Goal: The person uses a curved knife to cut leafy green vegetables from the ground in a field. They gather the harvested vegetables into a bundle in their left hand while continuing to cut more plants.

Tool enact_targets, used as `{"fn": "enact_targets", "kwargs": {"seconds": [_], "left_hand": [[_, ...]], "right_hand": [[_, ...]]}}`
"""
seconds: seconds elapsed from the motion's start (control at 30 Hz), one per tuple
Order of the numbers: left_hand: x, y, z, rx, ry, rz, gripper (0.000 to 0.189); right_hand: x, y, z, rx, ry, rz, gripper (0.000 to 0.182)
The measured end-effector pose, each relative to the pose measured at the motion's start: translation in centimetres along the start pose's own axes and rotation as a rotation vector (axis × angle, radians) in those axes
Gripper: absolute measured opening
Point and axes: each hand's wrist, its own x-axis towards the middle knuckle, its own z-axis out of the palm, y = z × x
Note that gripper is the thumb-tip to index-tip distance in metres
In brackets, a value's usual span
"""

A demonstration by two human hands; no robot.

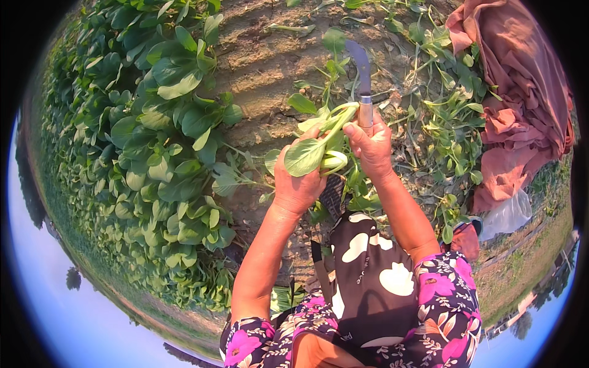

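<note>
My left hand point(298, 177) is closed around a cut leafy green plant point(338, 124) with pale thick stems and broad leaves. One leaf point(304, 158) folds down over the back of that hand. In my right hand point(373, 149) is the metal handle of a sickle point(363, 76). Its dark curved blade points away from me, the tip bending left. The thumb of my right hand lies close to the stem ends, and I cannot tell whether it touches them. Both hands are held above the soil, in front of my knee.
Dense rows of leafy greens point(175, 124) grow on the left. Bare ridged soil point(251, 69) lies ahead. Loose leaves and uprooted plants point(453, 124) are strewn to the right. Beyond them are a reddish cloth point(520, 92) and a clear plastic bag point(508, 216).
</note>
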Motion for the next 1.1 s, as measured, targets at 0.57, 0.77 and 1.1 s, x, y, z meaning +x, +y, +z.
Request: {"fn": "enact_targets", "kwargs": {"seconds": [0.57,0.77,1.1], "left_hand": [[-0.9,-5.7,-1.9,-0.896,0.079,-0.753,0.034],[1.3,-11.5,-5.9,0.481,-0.063,-0.182,0.038],[-2.2,-15.9,-6.8,0.659,-0.155,-0.421,0.053]], "right_hand": [[2.6,4.7,6.0,-0.259,-0.190,-0.007,0.035],[3.6,8.8,6.0,-0.940,-0.379,-0.306,0.046],[6.2,12.7,9.9,-1.049,-0.403,-0.117,0.045]]}}
